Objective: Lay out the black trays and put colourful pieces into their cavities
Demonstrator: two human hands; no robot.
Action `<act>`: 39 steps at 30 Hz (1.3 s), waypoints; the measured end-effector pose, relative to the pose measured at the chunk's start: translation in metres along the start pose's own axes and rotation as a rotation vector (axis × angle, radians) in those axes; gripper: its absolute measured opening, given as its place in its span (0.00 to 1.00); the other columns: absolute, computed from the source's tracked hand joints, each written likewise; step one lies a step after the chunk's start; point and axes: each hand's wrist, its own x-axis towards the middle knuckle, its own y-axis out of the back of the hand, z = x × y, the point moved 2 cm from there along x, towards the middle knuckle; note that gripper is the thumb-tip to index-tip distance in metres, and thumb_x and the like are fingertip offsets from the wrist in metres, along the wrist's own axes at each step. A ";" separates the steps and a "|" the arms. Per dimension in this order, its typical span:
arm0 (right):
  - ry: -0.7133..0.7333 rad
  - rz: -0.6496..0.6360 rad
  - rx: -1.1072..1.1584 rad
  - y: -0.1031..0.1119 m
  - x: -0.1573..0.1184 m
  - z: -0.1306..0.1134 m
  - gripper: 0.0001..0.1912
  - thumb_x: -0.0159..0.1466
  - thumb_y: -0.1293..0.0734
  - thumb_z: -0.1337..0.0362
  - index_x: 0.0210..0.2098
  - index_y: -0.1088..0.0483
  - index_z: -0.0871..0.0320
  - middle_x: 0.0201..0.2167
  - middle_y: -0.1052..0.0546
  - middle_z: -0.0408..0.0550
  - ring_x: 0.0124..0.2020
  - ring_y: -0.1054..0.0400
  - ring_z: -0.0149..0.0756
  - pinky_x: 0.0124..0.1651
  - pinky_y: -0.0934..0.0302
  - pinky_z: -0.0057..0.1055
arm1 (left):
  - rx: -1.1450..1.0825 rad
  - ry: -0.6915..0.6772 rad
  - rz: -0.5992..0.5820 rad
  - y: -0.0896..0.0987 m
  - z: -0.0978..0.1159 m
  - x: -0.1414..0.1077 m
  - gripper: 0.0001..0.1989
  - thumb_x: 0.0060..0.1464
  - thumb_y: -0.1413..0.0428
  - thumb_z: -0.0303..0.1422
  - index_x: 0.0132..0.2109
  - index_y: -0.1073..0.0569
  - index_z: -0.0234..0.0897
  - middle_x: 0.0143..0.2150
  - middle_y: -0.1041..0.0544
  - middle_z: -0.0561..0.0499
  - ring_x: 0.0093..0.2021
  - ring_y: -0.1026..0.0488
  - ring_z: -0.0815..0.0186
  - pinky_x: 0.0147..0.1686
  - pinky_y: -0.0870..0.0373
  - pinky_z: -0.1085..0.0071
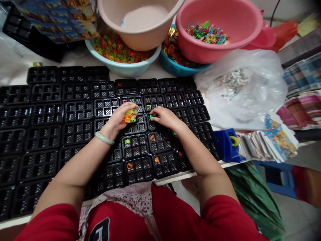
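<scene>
My left hand (123,115), with a pale bangle (104,138) at the wrist, is closed around a bunch of small orange, yellow and green plastic pieces (130,115). It hovers over the black compartment trays (77,132). To its right, my right hand (162,117) pinches a small green plastic piece (151,117) above a tray compartment. Single pieces lie in compartments of nearby trays, among them a yellow-green piece (127,141), an orange piece (152,138) and another orange piece (129,165). Their exact shape is too small to make out.
Behind the trays stand a light blue basin (125,68) of pieces, a beige basin (140,36), a blue basin (175,68) and a pink basin (220,50). At right are a clear plastic bag (265,87), a blue tape dispenser (225,144) and stacked cards (260,145).
</scene>
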 end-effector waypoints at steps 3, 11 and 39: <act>-0.056 0.110 -0.066 0.006 0.014 0.000 0.07 0.68 0.33 0.67 0.43 0.23 0.58 0.44 0.23 0.50 0.43 0.28 0.38 0.46 0.38 0.33 | 0.004 -0.004 0.017 0.000 0.001 -0.002 0.10 0.43 0.36 0.26 0.33 0.29 0.32 0.31 0.26 0.52 0.23 0.30 0.75 0.16 0.39 0.80; -0.100 0.061 -0.335 0.002 0.048 -0.014 0.13 0.69 0.38 0.67 0.42 0.20 0.58 0.48 0.24 0.58 0.43 0.27 0.46 0.41 0.38 0.35 | 0.050 0.039 0.045 0.000 0.000 0.001 0.10 0.45 0.35 0.27 0.33 0.29 0.33 0.32 0.25 0.52 0.24 0.30 0.75 0.17 0.38 0.80; 0.279 0.169 0.281 0.018 0.073 -0.018 0.12 0.63 0.30 0.67 0.47 0.22 0.55 0.44 0.20 0.48 0.44 0.28 0.36 0.48 0.36 0.32 | 0.111 0.120 0.021 -0.012 0.011 0.041 0.07 0.49 0.38 0.23 0.32 0.29 0.32 0.23 0.28 0.53 0.19 0.30 0.71 0.16 0.36 0.79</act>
